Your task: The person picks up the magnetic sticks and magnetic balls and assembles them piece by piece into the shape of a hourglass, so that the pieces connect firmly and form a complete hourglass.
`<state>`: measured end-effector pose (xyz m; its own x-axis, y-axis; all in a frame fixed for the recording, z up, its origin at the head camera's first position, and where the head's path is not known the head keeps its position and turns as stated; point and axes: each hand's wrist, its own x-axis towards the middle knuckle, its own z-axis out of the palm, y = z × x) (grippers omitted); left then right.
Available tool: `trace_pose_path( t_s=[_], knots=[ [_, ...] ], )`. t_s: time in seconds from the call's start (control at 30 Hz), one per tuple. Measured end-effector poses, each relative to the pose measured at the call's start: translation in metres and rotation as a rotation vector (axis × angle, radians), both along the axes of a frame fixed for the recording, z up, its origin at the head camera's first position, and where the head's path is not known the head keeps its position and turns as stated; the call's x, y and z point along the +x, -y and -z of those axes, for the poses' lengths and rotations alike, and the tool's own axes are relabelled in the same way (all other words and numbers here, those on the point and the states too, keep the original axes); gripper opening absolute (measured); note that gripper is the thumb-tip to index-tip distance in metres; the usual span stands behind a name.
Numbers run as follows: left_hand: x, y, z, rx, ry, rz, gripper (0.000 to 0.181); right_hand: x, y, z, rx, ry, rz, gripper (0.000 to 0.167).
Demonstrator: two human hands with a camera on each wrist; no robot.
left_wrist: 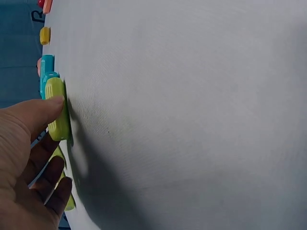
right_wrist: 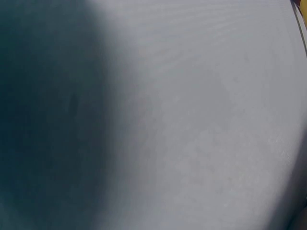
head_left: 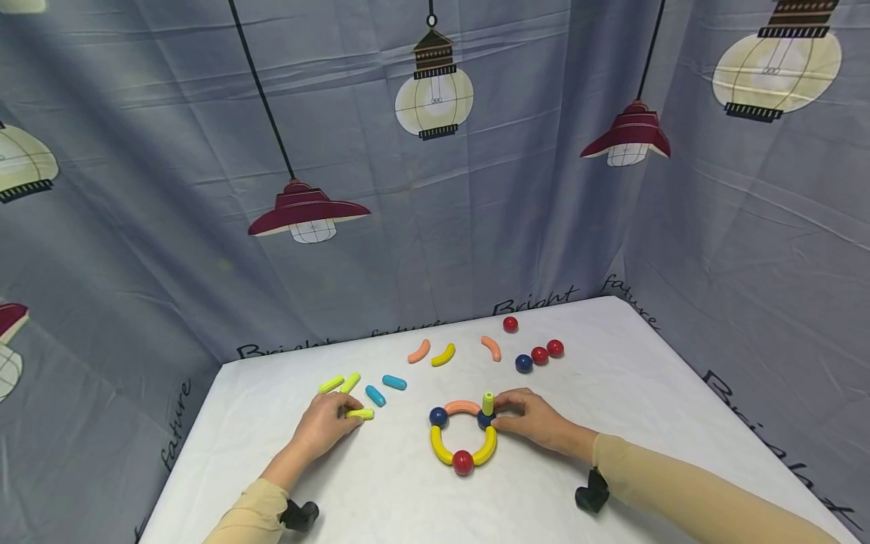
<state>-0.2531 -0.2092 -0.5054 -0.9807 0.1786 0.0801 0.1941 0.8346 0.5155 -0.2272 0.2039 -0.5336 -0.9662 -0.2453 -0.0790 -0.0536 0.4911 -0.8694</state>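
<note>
My left hand [head_left: 318, 429] pinches a lime-green rod [head_left: 360, 414] between thumb and fingers at the left of the table; the left wrist view shows the thumb on this rod [left_wrist: 57, 120]. A ring lies flat at the centre: a red ball [head_left: 463, 463], two yellow curved pieces [head_left: 439, 447], a coral curved piece [head_left: 462, 407] and two blue balls. My right hand [head_left: 540, 423] holds the ring's right blue ball [head_left: 485, 420] with thumb and fingers. On that ball a lime-green rod [head_left: 488, 403] stands upright. The right wrist view hides the hand's work.
Beyond my left hand lie two more green rods [head_left: 331, 384] and two blue rods [head_left: 394, 382]. Farther back are two coral curves [head_left: 419, 351] and a yellow curve [head_left: 443, 355]. A blue ball [head_left: 523, 363] and several red balls [head_left: 555, 348] sit at the back right.
</note>
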Motion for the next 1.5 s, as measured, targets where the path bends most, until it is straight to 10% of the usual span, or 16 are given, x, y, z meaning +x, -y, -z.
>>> trace_pose_path(
  t_s=[0.7, 1.5],
  knots=[
    [0.007, 0.003, -0.002, -0.056, 0.025, 0.060, 0.021, 0.000, 0.002, 0.001, 0.007, -0.004, 0.022, 0.030],
    [0.012, -0.032, -0.018, 0.264, 0.102, 0.104, 0.017, 0.000, 0.001, 0.001, 0.005, -0.009, 0.008, 0.030]
  ],
)
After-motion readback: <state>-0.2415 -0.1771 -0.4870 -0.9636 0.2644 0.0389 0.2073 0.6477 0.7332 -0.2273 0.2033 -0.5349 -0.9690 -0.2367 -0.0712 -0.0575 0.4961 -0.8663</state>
